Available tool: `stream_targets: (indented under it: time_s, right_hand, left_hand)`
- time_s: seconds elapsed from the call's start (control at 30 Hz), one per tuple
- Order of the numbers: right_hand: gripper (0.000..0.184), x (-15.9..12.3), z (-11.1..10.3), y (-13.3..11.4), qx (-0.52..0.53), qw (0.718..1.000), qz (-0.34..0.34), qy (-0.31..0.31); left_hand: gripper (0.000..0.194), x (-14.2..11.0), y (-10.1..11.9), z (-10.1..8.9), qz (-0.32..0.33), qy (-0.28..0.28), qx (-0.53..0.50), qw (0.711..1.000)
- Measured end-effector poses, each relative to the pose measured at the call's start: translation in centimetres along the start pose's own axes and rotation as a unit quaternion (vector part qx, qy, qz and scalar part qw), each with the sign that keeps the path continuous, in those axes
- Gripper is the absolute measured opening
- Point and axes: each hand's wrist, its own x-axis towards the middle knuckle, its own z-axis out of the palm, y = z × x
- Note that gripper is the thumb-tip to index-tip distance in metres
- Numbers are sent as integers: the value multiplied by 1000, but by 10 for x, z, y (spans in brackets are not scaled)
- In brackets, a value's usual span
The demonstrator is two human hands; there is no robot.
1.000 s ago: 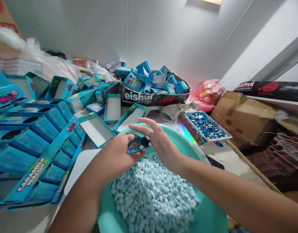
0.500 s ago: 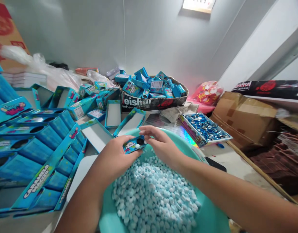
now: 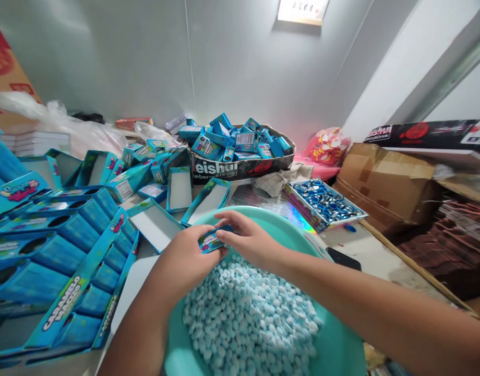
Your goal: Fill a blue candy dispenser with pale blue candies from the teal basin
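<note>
My left hand [image 3: 187,256] grips a small blue candy box [image 3: 209,241] over a teal basin [image 3: 334,344]. Fingers of my right hand [image 3: 246,241] are curled over the box's right end, pressing on it. The basin below holds a heap of pale blue and white candy tablets [image 3: 248,318]. Both forearms reach in from the bottom edge.
Open blue display cartons [image 3: 52,245] fill the left. Empty blue trays [image 3: 180,188] lie beyond the basin. A dark cardboard tray [image 3: 240,167] is heaped with small blue boxes. A tray of blue round caps [image 3: 326,201] sits right, near brown cardboard boxes [image 3: 384,183].
My right hand moved from dropping tablets into the box's opening to closing over the box's end. The camera tilted slightly, shifting the scene.
</note>
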Motion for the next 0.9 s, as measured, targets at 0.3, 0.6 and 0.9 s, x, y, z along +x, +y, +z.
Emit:
stream_targets:
  time_s: [0.3, 0.6, 0.9]
  right_hand:
    - [33, 11, -16, 16, -150, 975, 160, 29]
    - [129, -43, 17, 7, -318, 872, 106, -357]
    - [116, -54, 29, 43, -301, 887, -68, -342]
  left_hand:
    - [51, 3, -2, -3, -4, 224, -28, 974]
    - [47, 9, -9, -3, 15, 241, -115, 964]
    - [35, 9, -10, 3, 54, 181, -137, 972]
